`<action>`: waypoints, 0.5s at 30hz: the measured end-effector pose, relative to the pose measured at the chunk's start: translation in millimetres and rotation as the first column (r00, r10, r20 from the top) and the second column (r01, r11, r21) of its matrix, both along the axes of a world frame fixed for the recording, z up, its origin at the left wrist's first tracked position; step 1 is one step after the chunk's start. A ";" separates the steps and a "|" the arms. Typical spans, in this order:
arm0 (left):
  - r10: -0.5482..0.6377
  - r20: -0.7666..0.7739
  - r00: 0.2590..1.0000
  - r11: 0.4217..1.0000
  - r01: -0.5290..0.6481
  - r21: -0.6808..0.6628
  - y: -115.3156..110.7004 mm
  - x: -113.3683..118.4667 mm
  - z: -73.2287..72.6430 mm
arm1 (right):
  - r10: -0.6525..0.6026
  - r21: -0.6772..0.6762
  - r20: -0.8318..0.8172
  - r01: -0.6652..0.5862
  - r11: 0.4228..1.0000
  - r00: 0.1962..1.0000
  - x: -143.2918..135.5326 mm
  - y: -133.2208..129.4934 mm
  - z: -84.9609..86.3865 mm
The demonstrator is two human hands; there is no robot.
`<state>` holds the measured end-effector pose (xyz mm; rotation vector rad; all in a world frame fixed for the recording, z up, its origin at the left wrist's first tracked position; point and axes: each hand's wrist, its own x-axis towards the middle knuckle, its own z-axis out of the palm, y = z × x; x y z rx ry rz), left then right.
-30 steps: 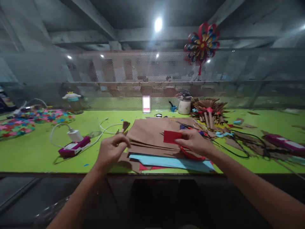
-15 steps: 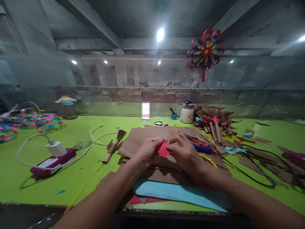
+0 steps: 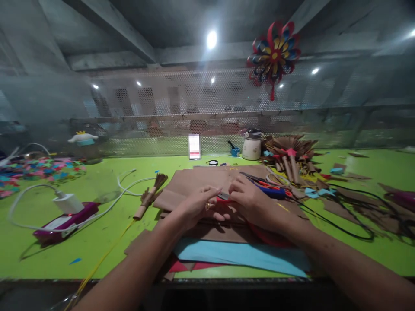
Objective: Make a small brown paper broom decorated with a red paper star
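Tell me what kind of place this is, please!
It looks like a craft workshop, though I can't be sure. Brown paper sheets lie on the green table, there's a colourful pile of little cut-out shapes, and a bright flower-shaped decoration shows up high.

I watch through one head-worn camera facing forward and down: left hand (image 3: 197, 206) and right hand (image 3: 252, 199) near at lower centre, mesh panel (image 3: 152, 144) farther off across mid-frame.

Small red paper piece (image 3: 221, 200) looked matt; flat brown paper sheets (image 3: 186, 179) matt, smooth; oblong purple plastic power strip (image 3: 87, 212) smooth.
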<state>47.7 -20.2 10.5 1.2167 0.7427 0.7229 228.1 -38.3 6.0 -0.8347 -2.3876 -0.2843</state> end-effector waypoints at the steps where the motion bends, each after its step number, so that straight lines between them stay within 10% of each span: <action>1: 0.044 0.009 0.999 0.999 -0.044 -0.004 0.9 -0.5 -0.3 | 0.000 0.019 0.032 -0.001 1.000 1.000 -0.7 0.3 -1.3; 9: 0.152 0.020 0.988 0.987 -0.153 0.048 -0.5 6.7 -3.4 | 0.047 -0.076 -0.247 -0.067 0.995 0.968 -1.2 4.7 -6.8; 15: 0.087 0.124 0.988 0.991 -0.098 0.087 -3.1 6.6 -1.2 | -0.207 -0.428 -0.540 -0.055 0.902 0.816 -2.5 6.6 -4.7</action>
